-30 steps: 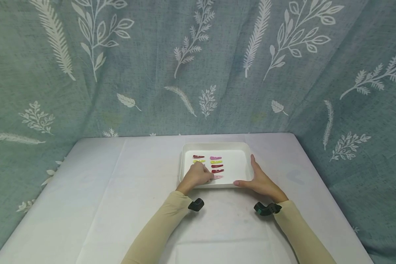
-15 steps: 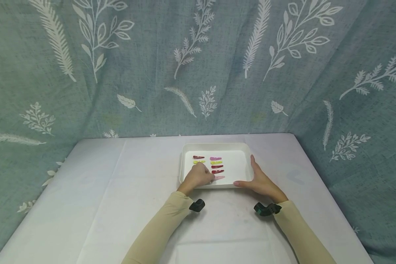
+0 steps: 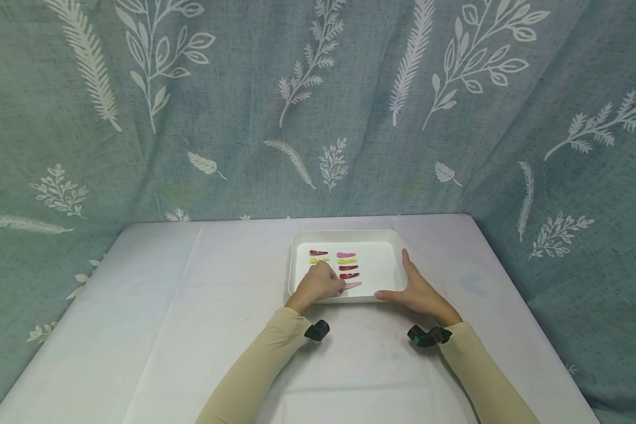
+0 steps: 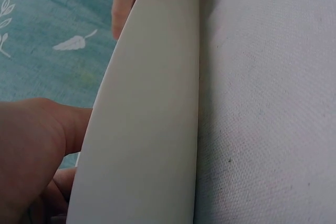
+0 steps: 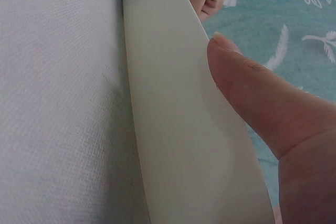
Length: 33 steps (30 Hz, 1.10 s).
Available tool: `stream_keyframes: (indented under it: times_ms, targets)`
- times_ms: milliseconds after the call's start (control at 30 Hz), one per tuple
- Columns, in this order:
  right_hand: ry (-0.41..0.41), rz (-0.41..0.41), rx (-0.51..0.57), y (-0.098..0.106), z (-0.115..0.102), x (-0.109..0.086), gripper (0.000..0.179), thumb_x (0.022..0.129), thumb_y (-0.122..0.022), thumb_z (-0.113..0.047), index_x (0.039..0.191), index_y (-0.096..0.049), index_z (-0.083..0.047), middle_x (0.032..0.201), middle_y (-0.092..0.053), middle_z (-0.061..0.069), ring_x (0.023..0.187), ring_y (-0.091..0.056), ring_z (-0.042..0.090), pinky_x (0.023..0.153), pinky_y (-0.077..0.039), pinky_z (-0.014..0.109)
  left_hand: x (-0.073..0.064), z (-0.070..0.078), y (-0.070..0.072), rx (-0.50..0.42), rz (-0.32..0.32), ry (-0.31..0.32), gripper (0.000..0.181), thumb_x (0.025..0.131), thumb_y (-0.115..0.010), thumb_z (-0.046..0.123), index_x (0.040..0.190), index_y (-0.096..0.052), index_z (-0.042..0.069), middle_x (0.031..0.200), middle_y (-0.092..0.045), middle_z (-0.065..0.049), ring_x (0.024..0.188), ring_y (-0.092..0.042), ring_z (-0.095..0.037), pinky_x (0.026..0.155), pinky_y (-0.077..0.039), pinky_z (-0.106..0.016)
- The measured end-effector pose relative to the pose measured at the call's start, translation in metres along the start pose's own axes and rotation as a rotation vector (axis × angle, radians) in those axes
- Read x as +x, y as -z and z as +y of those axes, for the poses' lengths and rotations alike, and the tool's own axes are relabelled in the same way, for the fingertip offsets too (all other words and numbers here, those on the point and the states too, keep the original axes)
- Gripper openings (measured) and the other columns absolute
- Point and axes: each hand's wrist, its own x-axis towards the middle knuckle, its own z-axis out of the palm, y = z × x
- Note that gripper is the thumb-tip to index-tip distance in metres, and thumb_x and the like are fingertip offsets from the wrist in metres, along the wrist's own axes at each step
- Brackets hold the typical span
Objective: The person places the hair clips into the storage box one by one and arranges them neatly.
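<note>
A shallow white tray point(image 3: 373, 265) on the table holds two columns of small snap hair clips. My left hand point(image 3: 316, 284) reaches over the near wall, pinching a pale pink hair clip point(image 3: 353, 285) by its left end at the bottom of the right column. Above it lie a red clip point(image 3: 349, 275), a darker red clip point(image 3: 348, 268), a yellow clip point(image 3: 347, 261) and a purple-pink clip point(image 3: 346, 255). The left column shows a dark red clip point(image 3: 318, 253) and a yellow clip point(image 3: 320, 259); the hand covers what lies below. My right hand point(image 3: 414, 292) grips the tray's near right corner, thumb point(image 5: 231, 69) on the near wall.
A white cloth covers the table point(image 3: 217, 282). Behind and beside it hangs a blue-green curtain point(image 3: 244, 165) with white leaf prints. In both wrist views the tray's outer wall point(image 4: 142, 103) hides the clips.
My left hand and the pale pink clip have shifted slightly to the right, then stayed nearly still. The right hand and the tray hold their place.
</note>
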Motion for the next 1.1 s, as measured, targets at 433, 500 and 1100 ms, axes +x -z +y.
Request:
stream_keyframes:
  times_ms: [433,500,1100]
  targets:
    - [0.008,-0.001,-0.012,0.0,0.001,0.003,0.141,0.078,-0.083,-0.06,0.164,0.019,-0.015,0.174,0.003,0.022,0.161,-0.007,0.045,0.125,-0.018,0.065,0.0,0.001,0.005,0.018,0.006,-0.006,0.021,0.088,-0.071,0.02,0.072,-0.08,0.011,0.059,-0.058,0.006,0.058,-0.043,-0.011,0.052,-0.032,-0.026]
    - [0.01,0.0,-0.013,-0.001,0.001,0.003,0.14,0.078,-0.083,-0.06,0.164,0.019,-0.015,0.174,0.003,0.023,0.16,-0.008,0.046,0.125,-0.018,0.065,-0.001,0.0,0.007,0.018,0.016,-0.01,0.02,0.088,-0.071,0.02,0.074,-0.081,0.01,0.058,-0.057,0.007,0.057,-0.044,-0.01,0.052,-0.033,-0.025]
    - [0.032,0.0,-0.014,0.001,0.003,0.001,0.14,0.08,-0.083,-0.056,0.163,0.018,-0.011,0.174,0.005,0.024,0.161,-0.004,0.045,0.126,-0.015,0.064,-0.036,-0.001,0.053,-0.062,0.155,-0.093,0.033,0.092,-0.068,0.021,0.06,-0.068,0.01,0.051,-0.042,0.007,0.052,-0.03,-0.009,0.05,-0.026,-0.026]
